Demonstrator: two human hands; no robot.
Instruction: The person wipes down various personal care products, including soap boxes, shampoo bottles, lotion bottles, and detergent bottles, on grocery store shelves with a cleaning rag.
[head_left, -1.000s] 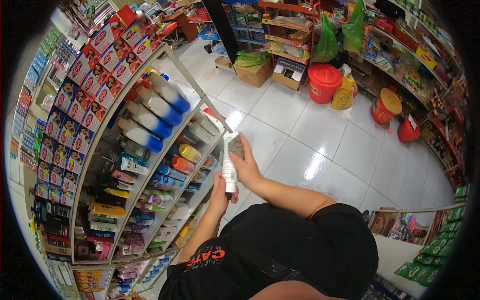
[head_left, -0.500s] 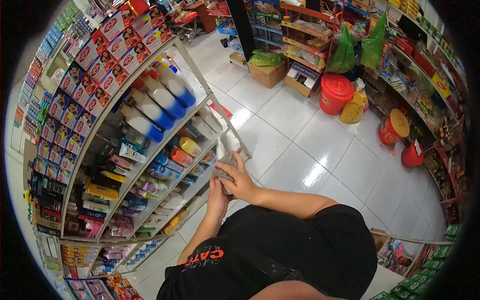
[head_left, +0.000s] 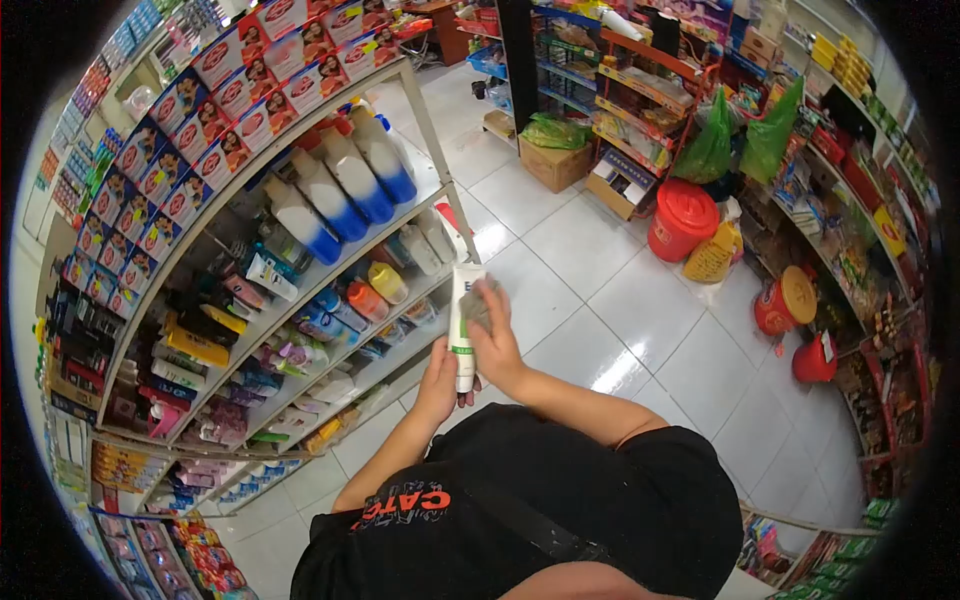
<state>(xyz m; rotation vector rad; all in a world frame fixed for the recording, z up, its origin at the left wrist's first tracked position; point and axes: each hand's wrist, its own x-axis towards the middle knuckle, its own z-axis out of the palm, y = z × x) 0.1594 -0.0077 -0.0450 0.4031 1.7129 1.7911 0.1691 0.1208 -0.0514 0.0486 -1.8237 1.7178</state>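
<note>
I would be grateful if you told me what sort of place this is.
Probably a small grocery or convenience shop: rows of boxes are stacked atop a shelf unit, bottles line its tiers, and a rack across the tiled floor holds packaged goods.

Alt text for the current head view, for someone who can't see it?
A person's left hand holds a white-and-green tube, the right hand a greyish cloth-like item against it. A shelf rack of bottles stands at left; a red bucket sits on the tiled floor.
</note>
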